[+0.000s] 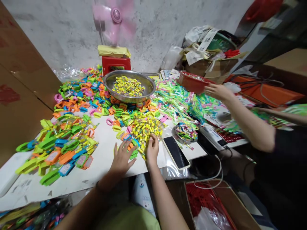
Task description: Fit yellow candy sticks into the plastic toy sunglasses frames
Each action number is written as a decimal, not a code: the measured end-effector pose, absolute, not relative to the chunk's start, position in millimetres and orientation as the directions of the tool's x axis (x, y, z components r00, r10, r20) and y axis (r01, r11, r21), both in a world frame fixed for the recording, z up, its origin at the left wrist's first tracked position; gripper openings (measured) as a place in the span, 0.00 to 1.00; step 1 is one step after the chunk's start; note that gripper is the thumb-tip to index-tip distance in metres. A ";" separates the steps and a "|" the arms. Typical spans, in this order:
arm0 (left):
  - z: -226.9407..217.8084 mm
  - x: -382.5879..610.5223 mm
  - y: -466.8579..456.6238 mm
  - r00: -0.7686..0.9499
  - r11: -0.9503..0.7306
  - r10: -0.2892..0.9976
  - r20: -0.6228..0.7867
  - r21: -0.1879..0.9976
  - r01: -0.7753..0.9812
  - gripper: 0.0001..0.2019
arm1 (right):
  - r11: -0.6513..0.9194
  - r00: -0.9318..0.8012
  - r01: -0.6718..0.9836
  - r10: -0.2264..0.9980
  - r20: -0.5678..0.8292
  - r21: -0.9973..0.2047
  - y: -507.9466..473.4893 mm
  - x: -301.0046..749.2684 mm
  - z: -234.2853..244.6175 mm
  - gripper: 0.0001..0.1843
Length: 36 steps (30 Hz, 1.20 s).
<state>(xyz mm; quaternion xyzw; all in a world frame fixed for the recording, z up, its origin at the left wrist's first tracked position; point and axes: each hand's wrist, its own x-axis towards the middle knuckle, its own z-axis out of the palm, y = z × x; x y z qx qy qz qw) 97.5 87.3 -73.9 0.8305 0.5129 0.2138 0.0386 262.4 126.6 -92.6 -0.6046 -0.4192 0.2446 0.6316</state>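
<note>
My left hand [121, 159] rests over a few colourful plastic toy watches [127, 136] at the near middle of the table, fingers spread and lying on or just above them. Beside it, my right hand [153, 149] is at the near edge of a heap of small yellow tube-like pieces [145, 126]. Its fingers are curled together, and what they pinch is hidden. Behind the heap, a round steel bowl [109, 90] holds many more yellow pieces and stands among toy watches. To the left lies a pile of toy watches mixed with yellow pieces [64, 145].
A phone [176, 152] lies right of my right hand, near a small bowl of coloured bits [186, 132]. A pink fan [116, 16] spins behind. At right, a co-worker's hand [219, 91] touches a red basin [193, 83]. A cardboard box [24, 80] stands left.
</note>
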 end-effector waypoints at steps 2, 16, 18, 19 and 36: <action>-71.8 89.9 87.2 0.302 -0.384 0.909 0.287 0.294 0.875 0.29 | 0.156 0.514 0.202 0.824 0.240 -0.967 127.5 254.3 -91.1 0.20; -73.2 20.3 77.5 0.159 -0.143 0.986 0.057 0.785 0.602 0.25 | 0.207 0.085 0.205 0.970 0.228 -0.957 26.3 265.5 -75.3 0.19; -62.0 21.4 70.6 0.100 -0.001 0.994 -0.046 0.905 0.426 0.28 | 0.222 -0.028 0.223 0.975 0.221 -0.949 15.9 258.9 -64.1 0.12; -55.5 23.5 65.8 0.104 0.084 0.987 -0.121 0.950 0.301 0.29 | 0.242 -0.073 0.238 0.970 0.231 -0.941 12.6 254.8 -57.1 0.08; -49.3 71.1 24.7 0.245 -0.326 0.924 0.292 0.938 0.113 0.20 | -0.002 -0.003 0.092 1.000 -0.002 -0.996 23.9 217.3 -49.1 0.16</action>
